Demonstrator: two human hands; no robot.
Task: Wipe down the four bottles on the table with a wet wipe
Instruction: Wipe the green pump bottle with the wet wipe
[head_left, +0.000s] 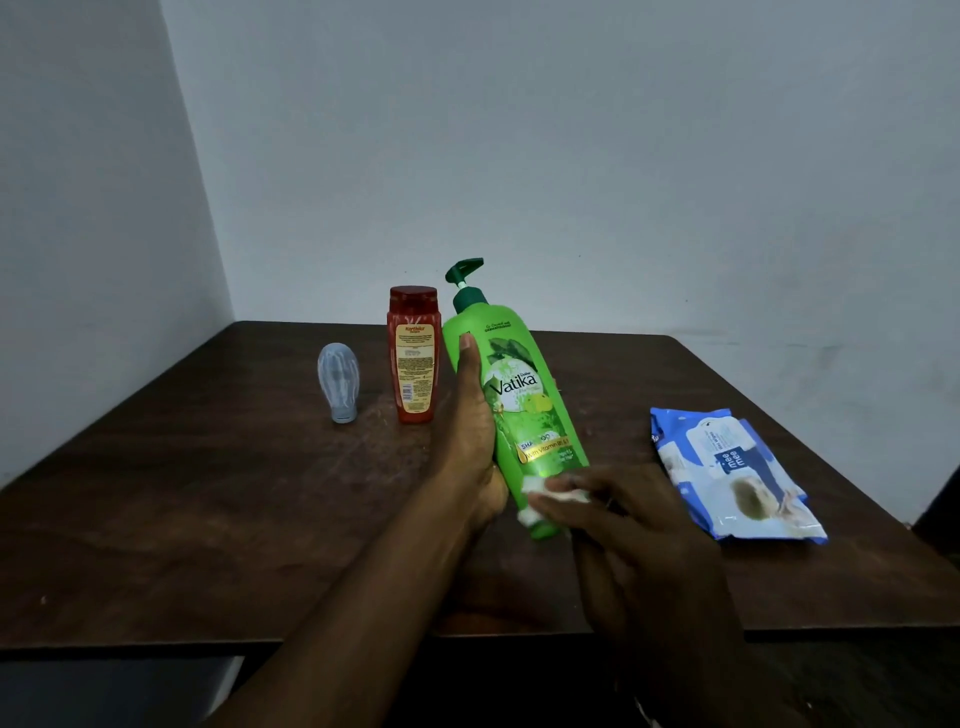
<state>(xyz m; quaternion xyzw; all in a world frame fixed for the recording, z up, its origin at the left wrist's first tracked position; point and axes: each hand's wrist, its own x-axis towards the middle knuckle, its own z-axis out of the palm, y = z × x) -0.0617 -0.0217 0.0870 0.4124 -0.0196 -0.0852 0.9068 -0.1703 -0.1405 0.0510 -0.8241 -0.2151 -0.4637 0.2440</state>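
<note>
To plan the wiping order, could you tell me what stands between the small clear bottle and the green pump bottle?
In the head view, the red bottle stands upright between the small clear bottle and the green pump bottle.

- Dark brown wooden counter (208, 519), top scuffed, spans 3 to 9 o'clock in dim light.
- Plain pale back wall (623, 156) at 12 o'clock.
- Left wall (78, 208) at 10 o'clock meets it in a corner.
</note>
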